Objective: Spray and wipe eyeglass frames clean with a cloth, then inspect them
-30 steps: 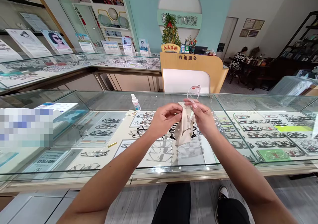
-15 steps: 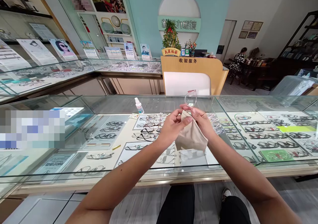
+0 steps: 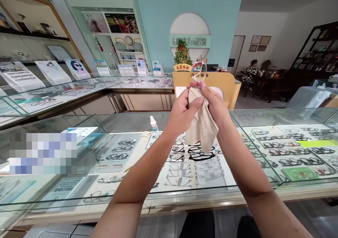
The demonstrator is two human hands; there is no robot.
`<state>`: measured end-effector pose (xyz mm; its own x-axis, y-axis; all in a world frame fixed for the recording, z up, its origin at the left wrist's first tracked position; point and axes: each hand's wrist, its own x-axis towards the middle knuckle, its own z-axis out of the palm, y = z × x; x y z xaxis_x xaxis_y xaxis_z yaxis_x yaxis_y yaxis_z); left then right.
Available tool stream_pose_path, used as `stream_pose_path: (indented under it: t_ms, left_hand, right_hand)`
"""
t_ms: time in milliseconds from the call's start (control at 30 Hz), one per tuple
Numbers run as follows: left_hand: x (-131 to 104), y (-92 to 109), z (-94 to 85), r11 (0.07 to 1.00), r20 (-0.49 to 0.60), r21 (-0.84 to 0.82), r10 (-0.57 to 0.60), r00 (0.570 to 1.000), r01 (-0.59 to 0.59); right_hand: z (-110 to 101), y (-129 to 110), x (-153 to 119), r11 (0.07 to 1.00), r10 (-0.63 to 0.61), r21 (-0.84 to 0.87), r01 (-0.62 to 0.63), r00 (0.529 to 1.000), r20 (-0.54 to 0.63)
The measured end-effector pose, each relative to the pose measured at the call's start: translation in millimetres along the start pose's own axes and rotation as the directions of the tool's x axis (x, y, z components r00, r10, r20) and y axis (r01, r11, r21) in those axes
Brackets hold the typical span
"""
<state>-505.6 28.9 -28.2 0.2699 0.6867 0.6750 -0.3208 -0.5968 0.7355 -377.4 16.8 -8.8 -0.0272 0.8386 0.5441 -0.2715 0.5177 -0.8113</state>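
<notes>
Above the glass counter, both my hands meet around a beige cleaning cloth and a pair of clear-framed eyeglasses. My left hand is closed, its thumb pressing the cloth. My right hand pinches the cloth and eyeglasses from the other side. One round lens rim sticks up beyond the fingertips; the rest of the eyeglasses is hidden by cloth and fingers. The cloth's loose end hangs below the hands. A small white spray bottle stands upright on the counter, left of my hands and apart from them.
Rows of eyeglasses lie inside the glass display counter under my arms. A wooden cashier desk with a potted plant stands beyond. Another display case runs along the back left. A person sits at the far right.
My hands have risen with the cloth and eyeglasses, which now overlap the cashier desk in view. The view has tilted up, and the cloth hangs longer and narrower.
</notes>
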Motion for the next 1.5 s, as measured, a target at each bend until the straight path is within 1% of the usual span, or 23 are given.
stream_pose_path:
  t_ms: [67, 167, 267, 367, 467, 533, 667, 767, 933, 1067, 1167, 1233, 1333, 1400, 1500]
  left_hand:
    - [3, -2, -6.7, 0.997, -0.052, 0.059, 0.046, 0.998, -0.042]
    - [4, -6, -10.3, 0.990, -0.128, 0.112, 0.098, 0.987, -0.084]
    - [5, -9, -8.0, 0.994, -0.147, 0.093, 0.061, 0.987, -0.048]
    - [6, -10, -6.7, 0.999, -0.179, 0.037, 0.030, 0.983, -0.023]
    - [5, -11, -10.9, 1.000, -0.206, -0.007, 0.007, 0.978, -0.008]
    - [5, -11, -15.5, 1.000, -0.194, -0.003, -0.007, 0.981, 0.006]
    - [3, -11, -22.3, 1.000, -0.138, -0.001, -0.020, 0.990, 0.020]
    - [2, -9, -22.8, 1.000, -0.124, 0.013, -0.009, 0.992, 0.011]
    - [1, -10, -20.7, 0.989, -0.153, 0.143, 0.053, 0.987, -0.031]
    - [2, -13, -20.0, 0.980, -0.203, 0.194, 0.083, 0.976, -0.043]
    - [5, -12, -21.9, 0.978, -0.185, 0.203, 0.082, 0.979, -0.044]
    - [7, -12, -25.1, 0.981, -0.133, 0.190, 0.058, 0.990, -0.032]
    - [10, -14, -31.1, 0.993, -0.031, 0.115, -0.019, 0.999, 0.022]
    - [12, -17, -34.0, 0.996, 0.041, 0.057, -0.065, 0.997, 0.062]
    - [14, -22, -34.1, 0.997, 0.112, 0.031, -0.077, 0.991, 0.074]
  right_hand:
    - [6, 2, 6, 1.000, -0.017, -0.012, 0.018, 1.000, 0.019]
    - [7, 7, 8, 0.997, -0.059, -0.050, 0.061, 0.998, 0.034]
    - [4, 7, 6, 0.984, -0.118, -0.131, 0.121, 0.992, 0.036]
    - [5, 3, 3, 0.954, -0.200, -0.219, 0.203, 0.979, 0.038]
    - [11, 2, -1, 0.921, -0.273, -0.275, 0.275, 0.961, 0.047]
    - [15, 2, -3, 0.907, -0.304, -0.292, 0.304, 0.952, 0.044]
    - [16, 6, -3, 0.888, -0.319, -0.327, 0.322, 0.946, 0.064]
    - [13, 5, -2, 0.869, -0.325, -0.363, 0.336, 0.941, 0.093]
    - [7, 3, 0, 0.844, -0.329, -0.404, 0.354, 0.935, 0.132]
    - [4, 4, 1, 0.848, -0.326, -0.388, 0.360, 0.933, 0.153]
    - [0, 7, 4, 0.873, -0.303, -0.360, 0.328, 0.945, 0.125]
    - [-2, 10, 7, 0.905, -0.270, -0.318, 0.282, 0.959, 0.080]
    - [-6, 15, 12, 0.953, -0.212, -0.220, 0.208, 0.977, 0.005]
    - [-7, 20, 15, 0.980, -0.143, -0.147, 0.136, 0.989, -0.037]
    - [-5, 29, 17, 1.000, 0.015, 0.006, -0.015, 0.997, -0.071]
